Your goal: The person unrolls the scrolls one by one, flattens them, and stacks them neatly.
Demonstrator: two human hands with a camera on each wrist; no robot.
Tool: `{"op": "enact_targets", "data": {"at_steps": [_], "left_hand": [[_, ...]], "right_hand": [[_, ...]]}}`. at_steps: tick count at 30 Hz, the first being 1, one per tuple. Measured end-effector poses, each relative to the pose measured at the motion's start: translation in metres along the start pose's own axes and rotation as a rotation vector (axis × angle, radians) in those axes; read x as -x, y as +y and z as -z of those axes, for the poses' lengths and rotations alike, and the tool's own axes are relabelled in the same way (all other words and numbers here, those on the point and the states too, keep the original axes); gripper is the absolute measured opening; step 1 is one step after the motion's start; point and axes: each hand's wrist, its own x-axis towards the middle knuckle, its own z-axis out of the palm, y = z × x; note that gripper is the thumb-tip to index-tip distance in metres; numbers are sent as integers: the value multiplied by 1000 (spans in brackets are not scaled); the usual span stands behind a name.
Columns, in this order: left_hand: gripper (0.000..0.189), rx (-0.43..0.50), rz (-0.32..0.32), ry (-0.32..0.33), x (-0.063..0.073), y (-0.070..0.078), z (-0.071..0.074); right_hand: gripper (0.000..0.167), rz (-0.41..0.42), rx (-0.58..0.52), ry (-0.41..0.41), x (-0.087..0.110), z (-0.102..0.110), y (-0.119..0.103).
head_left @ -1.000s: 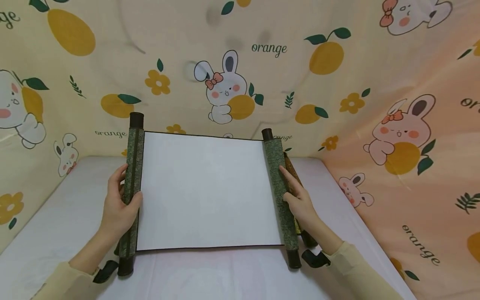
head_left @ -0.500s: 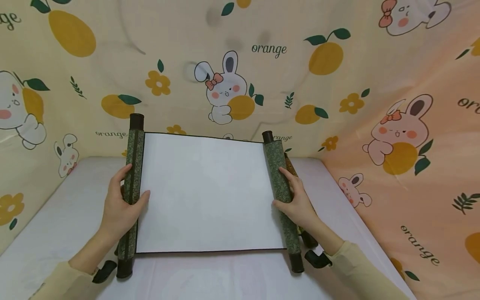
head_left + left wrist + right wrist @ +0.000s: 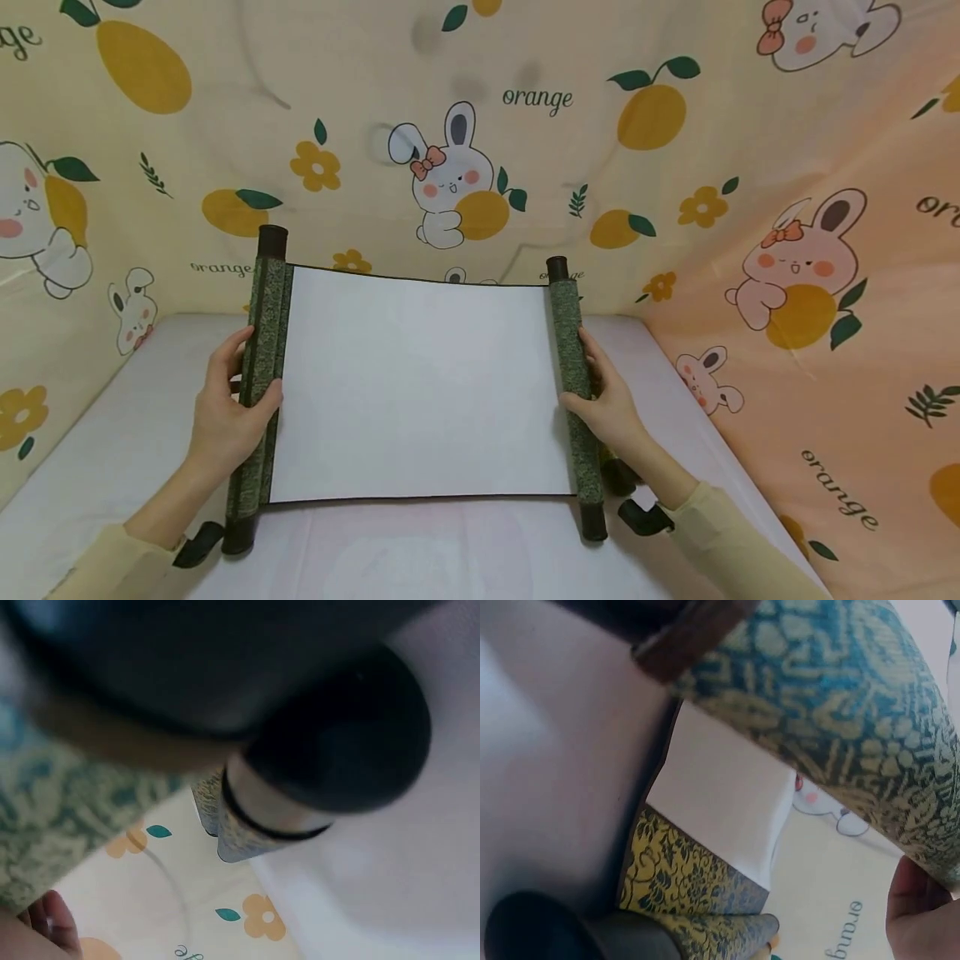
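A hanging scroll is spread between both hands, its blank white sheet (image 3: 420, 383) edged with a thin dark line. My left hand (image 3: 225, 425) grips the left green brocade roll (image 3: 262, 367), thumb in front and fingers behind. The right hand (image 3: 613, 412) holds the right green roll (image 3: 573, 367) the same way, its thumb near the paper's edge. Dark end knobs cap both rolls. The rolls stand slightly tilted over the table. In the right wrist view, the green roll (image 3: 832, 712) crosses the top and fingertips (image 3: 909, 904) show at its edge.
Behind the right roll lies a rod wrapped in yellow and dark brocade (image 3: 720, 936), with white paper joined to its brocade strip. Another knobbed rod (image 3: 337, 750) lies beyond the left roll. A white cloth (image 3: 420, 554) covers the table; a printed curtain (image 3: 337, 83) hangs behind.
The right hand has moved right with its roll, and the left hand slightly left, so more white paper shows. The yellow rod at right is now mostly hidden. My right thumb had shifted onto the roll's front.
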Motion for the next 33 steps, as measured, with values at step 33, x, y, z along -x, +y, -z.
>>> {"op": "enact_targets", "data": {"at_steps": [33], "left_hand": [[75,-5,27,-60,-3,-11,17]], "right_hand": [[92,46,76,8,0,16,5]]}}
